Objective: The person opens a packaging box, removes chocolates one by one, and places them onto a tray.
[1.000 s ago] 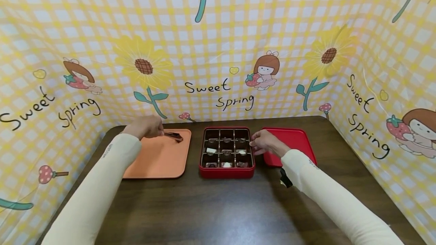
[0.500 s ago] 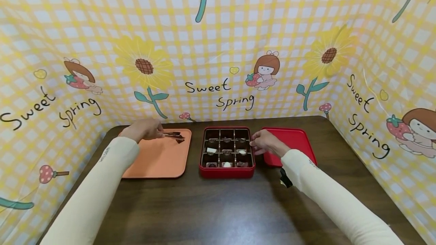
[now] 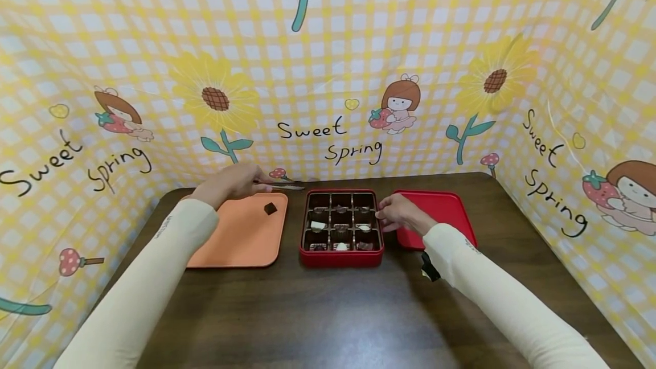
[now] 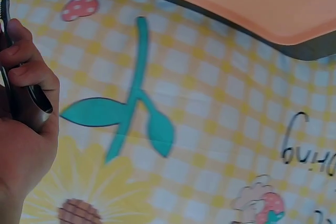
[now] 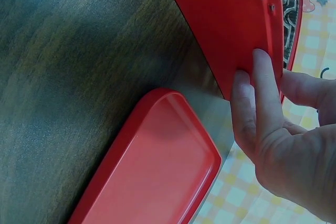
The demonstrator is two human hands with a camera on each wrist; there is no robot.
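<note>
1. Main change, watching from my end: half a second ago the tongs were at the dark square; now they stand off it, up and to the right, tips near the far left corner of the red box.
2. The dark square lies by itself on the orange tray, towards its far right corner. I read that as a piece let go and one small placement done.
3. Left hand: fingers curled round the tongs. I make out nothing between the tips, so the tongs look free of any load. Their height over the surface I cannot tell.
4. Right hand: fingertips against the box's outer wall, thumb at its rim, pinching that side. No shift there that I notice; I take it as steadying.
5. Box is divided into nine compartments; a white piece sits in the middle-left one. Back row too dark for me to tell its contents.
6. Red lid lies right of the box, unmoved.
</note>
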